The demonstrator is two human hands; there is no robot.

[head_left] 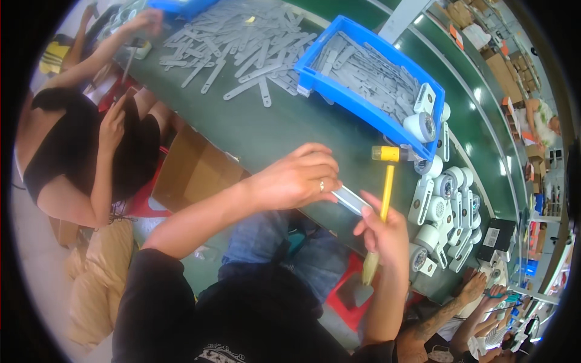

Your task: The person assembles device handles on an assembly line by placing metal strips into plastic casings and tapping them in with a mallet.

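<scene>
I see my left hand (299,178) curled closed around a flat grey strip (351,199) at the near edge of the green surface (266,127). My right hand (387,233) grips a yellow-handled mallet (387,181) upright. Behind sit a blue bin (363,78) and white reels (445,206).

Your worktop (266,130) is dark green and runs from the far left down to your right. At its far end lies a loose heap of grey strips (239,39). Beside that sits a blue bin (339,91), filled with more strips. To your right, white rollers (445,199) crowd together near the worktop's edge.
</scene>
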